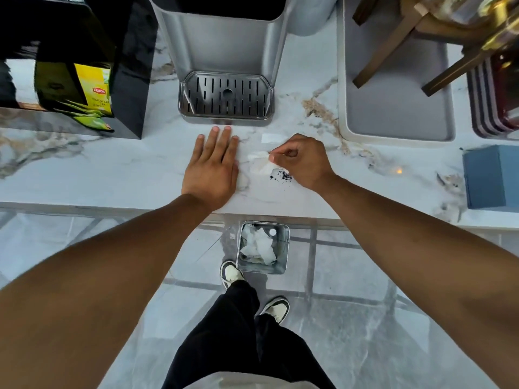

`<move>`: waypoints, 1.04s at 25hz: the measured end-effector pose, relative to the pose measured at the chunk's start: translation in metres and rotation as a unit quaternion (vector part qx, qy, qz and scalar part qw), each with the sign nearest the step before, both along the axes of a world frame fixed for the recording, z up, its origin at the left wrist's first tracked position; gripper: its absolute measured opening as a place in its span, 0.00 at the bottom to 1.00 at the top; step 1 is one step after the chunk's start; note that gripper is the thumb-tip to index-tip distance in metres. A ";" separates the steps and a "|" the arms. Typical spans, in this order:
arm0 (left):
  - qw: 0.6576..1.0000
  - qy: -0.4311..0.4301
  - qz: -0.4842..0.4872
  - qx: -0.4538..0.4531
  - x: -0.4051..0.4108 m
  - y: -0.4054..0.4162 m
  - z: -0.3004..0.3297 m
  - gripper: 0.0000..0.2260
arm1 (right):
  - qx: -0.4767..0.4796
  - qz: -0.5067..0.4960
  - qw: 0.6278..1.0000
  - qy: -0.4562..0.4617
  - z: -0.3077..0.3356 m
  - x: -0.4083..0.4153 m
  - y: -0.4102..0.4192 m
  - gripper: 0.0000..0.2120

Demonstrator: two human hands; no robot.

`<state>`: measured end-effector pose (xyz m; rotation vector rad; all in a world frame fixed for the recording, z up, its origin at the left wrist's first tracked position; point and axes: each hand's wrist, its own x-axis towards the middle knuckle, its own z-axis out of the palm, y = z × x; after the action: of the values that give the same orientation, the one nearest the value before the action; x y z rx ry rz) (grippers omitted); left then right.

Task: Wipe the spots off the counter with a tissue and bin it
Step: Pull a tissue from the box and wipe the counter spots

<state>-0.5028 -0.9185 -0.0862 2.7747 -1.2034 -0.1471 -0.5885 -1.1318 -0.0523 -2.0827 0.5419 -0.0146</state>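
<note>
A crumpled white tissue [260,163] lies on the white marble counter [118,175], pinched at its right edge by my right hand [302,161]. Dark spots [282,175] sit on the counter just below the tissue, beside my right hand. My left hand [214,164] rests flat on the counter with fingers spread, to the left of the tissue and holding nothing. On the floor below the counter edge stands a small square metal bin [284,249] with several used tissues inside.
A grey dispenser with a slotted drip tray [226,98] stands behind my hands. A black box with Lipton tea packets [90,91] is at the left. A grey tray [393,108] holds a wooden stand at the right. A blue box [491,178] sits far right. A small white paper slip [271,138] lies near the tissue.
</note>
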 end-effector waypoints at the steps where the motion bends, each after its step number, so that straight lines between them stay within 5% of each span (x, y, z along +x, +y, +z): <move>1: 1.000 0.001 0.000 0.011 -0.001 -0.002 0.002 0.25 | 0.002 0.004 1.000 0.004 0.001 -0.005 0.002 0.04; 7: 0.997 0.036 0.066 -0.031 -0.015 -0.010 0.010 0.25 | 0.002 0.016 0.998 0.060 0.012 -0.017 0.008 0.01; 13: 0.996 0.020 0.070 -0.049 -0.016 -0.011 0.005 0.24 | -0.017 -0.209 0.977 0.029 0.010 -0.015 -0.023 0.07; 26: 0.996 0.021 0.081 -0.033 -0.015 -0.013 0.007 0.25 | -0.063 -0.217 0.973 0.048 -0.002 -0.063 0.032 0.06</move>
<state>-0.5173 -0.9314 -0.0792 2.7809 -0.9499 -0.1481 -0.6511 -1.0999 -0.0539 -2.0556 1.0715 -0.2073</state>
